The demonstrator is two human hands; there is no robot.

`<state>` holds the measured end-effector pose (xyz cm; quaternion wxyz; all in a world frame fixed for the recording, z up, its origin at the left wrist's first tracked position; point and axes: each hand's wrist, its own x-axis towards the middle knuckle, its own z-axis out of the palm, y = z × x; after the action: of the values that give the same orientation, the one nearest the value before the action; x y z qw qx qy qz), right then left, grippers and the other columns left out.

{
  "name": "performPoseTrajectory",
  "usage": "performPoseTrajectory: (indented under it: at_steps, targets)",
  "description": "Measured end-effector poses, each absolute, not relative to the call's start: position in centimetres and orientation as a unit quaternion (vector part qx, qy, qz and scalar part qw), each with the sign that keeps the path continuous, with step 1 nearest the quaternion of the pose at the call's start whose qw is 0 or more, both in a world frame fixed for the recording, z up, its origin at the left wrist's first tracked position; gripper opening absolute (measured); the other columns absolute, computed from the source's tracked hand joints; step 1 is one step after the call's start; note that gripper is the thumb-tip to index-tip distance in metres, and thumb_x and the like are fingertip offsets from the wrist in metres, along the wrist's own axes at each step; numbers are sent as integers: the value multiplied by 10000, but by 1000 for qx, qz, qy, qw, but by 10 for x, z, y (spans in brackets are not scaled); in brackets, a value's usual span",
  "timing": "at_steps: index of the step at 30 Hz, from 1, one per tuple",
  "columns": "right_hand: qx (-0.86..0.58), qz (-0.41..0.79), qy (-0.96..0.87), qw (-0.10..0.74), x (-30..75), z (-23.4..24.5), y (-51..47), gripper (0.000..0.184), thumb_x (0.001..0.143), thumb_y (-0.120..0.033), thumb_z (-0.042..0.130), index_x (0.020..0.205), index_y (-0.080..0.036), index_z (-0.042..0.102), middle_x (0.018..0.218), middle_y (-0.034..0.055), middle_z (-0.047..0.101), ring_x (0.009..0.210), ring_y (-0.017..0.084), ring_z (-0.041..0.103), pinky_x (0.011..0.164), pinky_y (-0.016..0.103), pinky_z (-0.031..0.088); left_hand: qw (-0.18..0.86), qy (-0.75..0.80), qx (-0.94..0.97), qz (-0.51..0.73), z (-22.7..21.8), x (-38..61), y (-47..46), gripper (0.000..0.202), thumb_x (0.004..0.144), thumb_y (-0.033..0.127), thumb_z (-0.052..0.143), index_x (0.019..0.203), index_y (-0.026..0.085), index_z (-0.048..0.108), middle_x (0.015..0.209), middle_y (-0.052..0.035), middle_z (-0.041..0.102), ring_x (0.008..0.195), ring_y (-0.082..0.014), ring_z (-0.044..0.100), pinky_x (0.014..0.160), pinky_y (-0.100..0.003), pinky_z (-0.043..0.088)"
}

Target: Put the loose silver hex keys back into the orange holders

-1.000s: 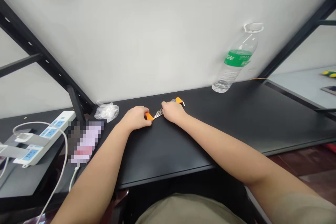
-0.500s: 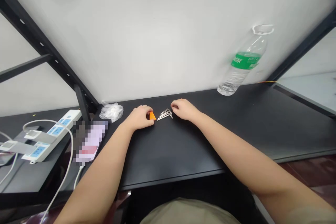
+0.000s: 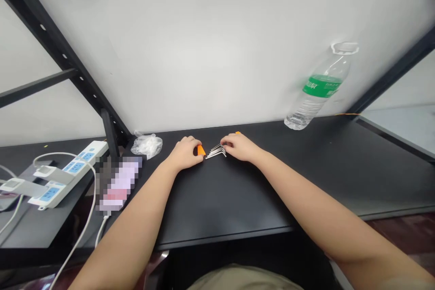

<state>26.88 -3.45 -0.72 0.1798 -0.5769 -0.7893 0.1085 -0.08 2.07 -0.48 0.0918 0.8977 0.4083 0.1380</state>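
My left hand (image 3: 185, 154) rests on the black desk, its thumb and fingers closed around an orange wedge-shaped piece (image 3: 201, 150), which looks like a hex key holder. Several silver L-shaped hex keys (image 3: 216, 152) lie fanned side by side just right of that piece, their bent ends pointing right. At those bent ends is my right hand (image 3: 240, 146), fingers curled and pinched on what looks like one hex key; the fingertips partly hide the contact. Another small orange bit (image 3: 238, 132) peeks out behind the right hand, mostly hidden.
A crumpled clear plastic bag (image 3: 147, 146) lies left of my hands. Nearer are a phone (image 3: 120, 183) with a cable and a white power strip (image 3: 73, 172) with plugs. A large water bottle (image 3: 316, 90) stands by the wall at right. Black metal frames flank the desk (image 3: 231, 208).
The view has shifted slightly. My right fingertips have come a little closer to the bent ends of the hex keys. My left hand keeps its hold on the orange piece.
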Motion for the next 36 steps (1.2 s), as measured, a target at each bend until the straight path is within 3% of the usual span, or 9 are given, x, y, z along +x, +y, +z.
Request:
performPoseTrajectory:
  at_steps: [4,11,17,20,26,32,36]
  targets:
    - [-558,109,-807,157,269,-7,-35,336,978,-246,512,1202,-296,758,1093,53,702,1010,199,623,912,308,450,93,420,894,130,-5,1,20,434,779,422,692,1181,260,692,1172,-79,643,1094,-290,570,933,-395,469]
    - [-574,98,-795,168,274,-13,-30,330,970,-191,510,1146,-278,775,1118,50,689,1004,191,631,923,293,463,90,411,897,134,-7,0,22,433,785,432,683,1183,261,684,1179,-75,641,1091,-291,567,923,-399,464]
    - [-561,87,-804,176,269,-17,-33,376,1013,-312,508,1351,-300,673,1343,81,590,1148,216,598,1016,361,441,87,415,896,129,-6,1,19,431,796,447,673,1191,272,681,1200,-75,642,1107,-299,568,904,-407,463]
    - [-549,94,-813,168,267,-15,-35,345,1003,-380,534,1281,-284,713,1343,90,588,1203,242,568,1042,406,421,85,419,895,131,-4,2,18,422,793,449,685,1170,262,690,1179,-78,652,1097,-298,579,901,-402,469]
    - [-550,152,-802,178,271,-10,-34,344,960,-481,603,1166,-249,753,1263,97,614,1091,237,603,958,384,463,102,421,887,160,-2,2,17,446,771,449,727,1160,234,685,1138,-73,682,1074,-279,607,878,-370,498]
    - [-546,139,-799,210,274,-6,-34,197,927,-348,645,1058,-237,739,1157,79,622,970,212,606,878,350,463,167,427,864,209,-9,1,20,437,797,405,727,1197,238,671,1067,-48,706,915,-214,645,806,-318,508]
    - [-524,153,-819,179,271,1,-41,131,920,-292,636,964,-237,746,1101,65,618,912,191,595,798,309,438,212,428,850,221,-14,0,24,456,816,353,724,1249,248,628,983,-23,709,832,-183,640,743,-291,491]
